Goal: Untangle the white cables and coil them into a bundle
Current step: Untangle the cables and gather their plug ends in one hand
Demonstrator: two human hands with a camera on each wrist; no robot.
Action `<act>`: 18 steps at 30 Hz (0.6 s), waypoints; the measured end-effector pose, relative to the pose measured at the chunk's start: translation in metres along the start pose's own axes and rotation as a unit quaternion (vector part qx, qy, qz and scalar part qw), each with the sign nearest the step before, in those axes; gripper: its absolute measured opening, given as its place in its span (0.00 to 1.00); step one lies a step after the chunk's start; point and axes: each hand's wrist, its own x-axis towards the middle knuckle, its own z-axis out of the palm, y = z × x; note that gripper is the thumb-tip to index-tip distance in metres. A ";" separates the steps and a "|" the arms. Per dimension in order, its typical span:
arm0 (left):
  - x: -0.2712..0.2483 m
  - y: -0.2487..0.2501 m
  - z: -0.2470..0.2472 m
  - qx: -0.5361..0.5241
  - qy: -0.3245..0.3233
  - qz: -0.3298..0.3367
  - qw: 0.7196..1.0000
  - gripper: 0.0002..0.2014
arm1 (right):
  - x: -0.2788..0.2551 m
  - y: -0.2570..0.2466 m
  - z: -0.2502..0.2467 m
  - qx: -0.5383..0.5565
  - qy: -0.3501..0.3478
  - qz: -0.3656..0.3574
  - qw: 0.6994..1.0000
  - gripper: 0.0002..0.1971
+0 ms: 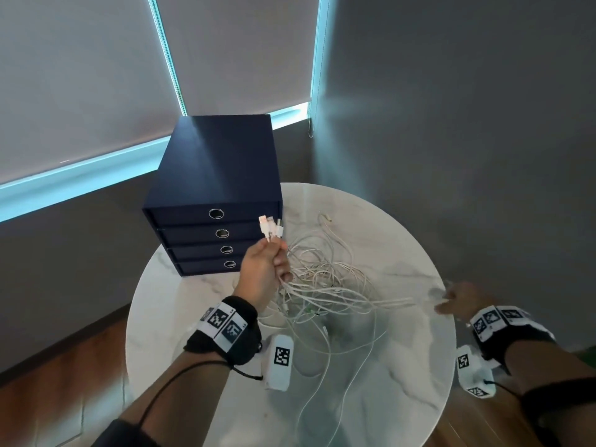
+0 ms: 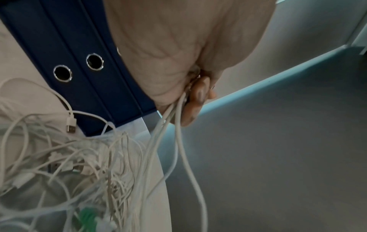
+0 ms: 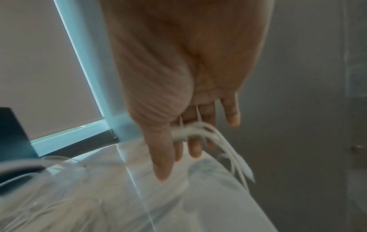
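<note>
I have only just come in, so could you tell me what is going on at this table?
A person is sorting a tangle of white cables on a round marble table. The left hand grips several cables just below their USB plugs, held up in front of a navy drawer box. The right hand, blurred, draws a few strands towards the table's right edge, its fingers fairly straight. Most cables lie tangled; nothing is coiled.
</note>
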 end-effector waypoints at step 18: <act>-0.008 -0.020 0.020 0.206 -0.087 0.037 0.974 0.15 | -0.089 -0.243 -0.008 0.297 0.050 -0.419 0.857 0.16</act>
